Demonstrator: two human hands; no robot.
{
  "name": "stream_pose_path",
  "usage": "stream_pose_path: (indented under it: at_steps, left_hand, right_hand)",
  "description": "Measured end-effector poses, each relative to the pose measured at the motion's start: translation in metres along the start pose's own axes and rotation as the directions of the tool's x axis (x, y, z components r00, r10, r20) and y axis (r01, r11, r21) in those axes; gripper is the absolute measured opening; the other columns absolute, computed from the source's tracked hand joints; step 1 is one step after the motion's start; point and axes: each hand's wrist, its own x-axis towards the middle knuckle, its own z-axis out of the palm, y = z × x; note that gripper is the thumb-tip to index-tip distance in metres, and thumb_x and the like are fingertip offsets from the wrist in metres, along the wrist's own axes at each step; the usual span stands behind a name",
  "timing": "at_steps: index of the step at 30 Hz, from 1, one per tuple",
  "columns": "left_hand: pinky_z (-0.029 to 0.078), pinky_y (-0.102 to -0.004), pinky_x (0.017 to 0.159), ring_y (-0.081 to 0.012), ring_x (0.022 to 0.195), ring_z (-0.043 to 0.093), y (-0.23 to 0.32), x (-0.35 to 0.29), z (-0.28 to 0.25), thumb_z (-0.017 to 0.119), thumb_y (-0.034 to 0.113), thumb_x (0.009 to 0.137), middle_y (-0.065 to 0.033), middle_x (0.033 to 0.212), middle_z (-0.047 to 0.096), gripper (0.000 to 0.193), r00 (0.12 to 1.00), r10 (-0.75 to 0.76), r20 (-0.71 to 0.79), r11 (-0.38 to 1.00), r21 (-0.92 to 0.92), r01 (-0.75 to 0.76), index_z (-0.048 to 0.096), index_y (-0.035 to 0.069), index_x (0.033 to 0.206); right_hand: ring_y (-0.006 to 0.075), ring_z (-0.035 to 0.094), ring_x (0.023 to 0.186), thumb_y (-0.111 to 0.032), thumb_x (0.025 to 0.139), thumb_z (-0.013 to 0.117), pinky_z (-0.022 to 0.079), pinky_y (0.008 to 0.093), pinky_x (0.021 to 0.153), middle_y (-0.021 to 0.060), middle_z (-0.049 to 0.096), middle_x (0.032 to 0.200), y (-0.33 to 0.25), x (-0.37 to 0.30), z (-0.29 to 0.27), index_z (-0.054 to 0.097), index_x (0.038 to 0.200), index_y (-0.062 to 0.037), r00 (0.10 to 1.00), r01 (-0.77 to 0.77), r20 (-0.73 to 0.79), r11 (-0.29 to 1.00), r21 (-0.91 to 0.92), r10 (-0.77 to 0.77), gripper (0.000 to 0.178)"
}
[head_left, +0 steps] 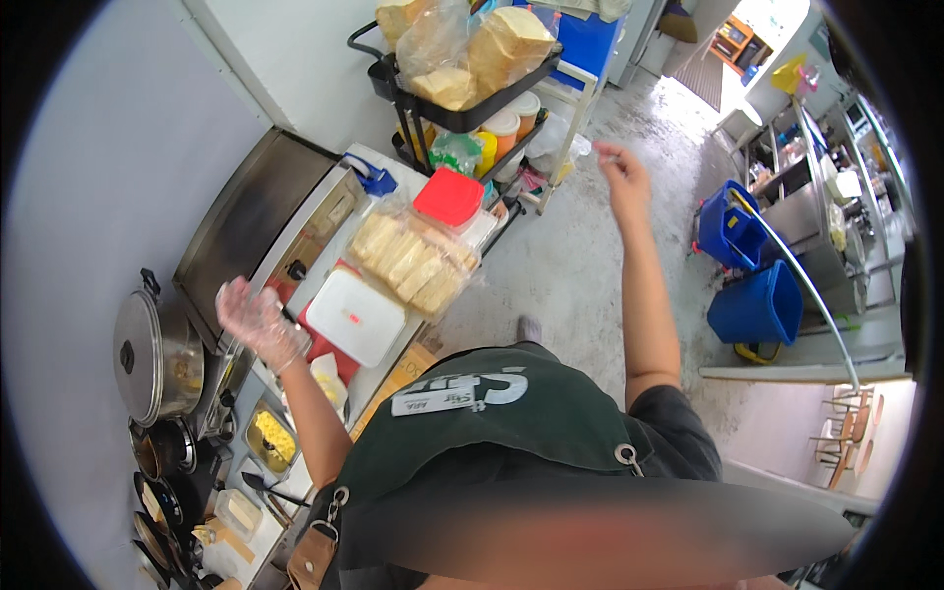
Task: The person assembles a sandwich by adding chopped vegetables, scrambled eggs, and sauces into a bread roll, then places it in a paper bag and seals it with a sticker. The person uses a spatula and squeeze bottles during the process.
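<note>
My left hand [258, 320], in a clear plastic glove, is raised at the counter's edge beside the flat steel griddle lid [258, 211]. Its fingers are apart and I see nothing in them. Close to it lies a white lidded container [356, 315] on a red surface. Past that container sits a clear bag of sliced bread [408, 261], with a red-lidded box [448, 196] behind it. My right hand [626, 182] is bare and held out over the floor, fingers loosely stretched, holding nothing that I can see.
A black cart [462, 116] carries bagged loaves and tubs. Left of me stand a large lidded pot [157, 354], several pans and a tray of yellow pieces [271, 441]. On the right are a blue mop bucket [730, 226] and a blue bin [757, 313].
</note>
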Motion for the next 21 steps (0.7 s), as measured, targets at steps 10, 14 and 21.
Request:
stream_pose_path:
  at_steps: [10,14,21]
  left_hand:
    - [0.050,-0.0378,0.094,-0.0278,0.111,0.057,-0.012,-0.075,0.051,0.073,0.008,0.082,-0.0195,0.124,0.056,0.060,0.933,-0.018,-0.360,0.955,0.269,0.122,0.044,0.003,0.135]
    - [0.049,-0.0375,0.095,-0.0269,0.111,0.057,0.003,-0.093,0.109,0.069,-0.001,0.083,-0.0190,0.126,0.056,0.058,0.948,-0.007,-0.319,0.940,0.321,0.115,0.044,0.004,0.135]
    - [0.051,-0.0370,0.093,-0.0258,0.111,0.057,0.028,-0.097,0.161,0.073,0.008,0.081,-0.0150,0.124,0.056,0.060,0.934,0.002,-0.357,0.928,0.349,0.131,0.044,0.005,0.133]
  right_hand:
    - [0.0327,0.051,0.124,-0.038,0.081,0.077,0.047,0.0402,0.097,0.0195,0.040,0.146,0.012,0.217,0.124,0.051,0.139,-0.0200,0.854,0.517,0.126,0.851,-0.095,-0.504,0.066]
    - [0.0318,0.049,0.128,-0.026,0.084,0.074,0.045,0.0383,0.101,0.0200,0.046,0.140,0.016,0.210,0.154,0.057,0.130,-0.0173,0.834,0.469,0.177,0.841,0.270,-0.522,0.050]
    - [0.0362,0.050,0.120,-0.017,0.072,0.077,0.041,0.0476,0.099,0.0176,0.057,0.123,0.117,0.282,0.153,0.051,0.127,-0.0029,0.939,0.329,-0.137,0.941,0.078,-0.316,0.062]
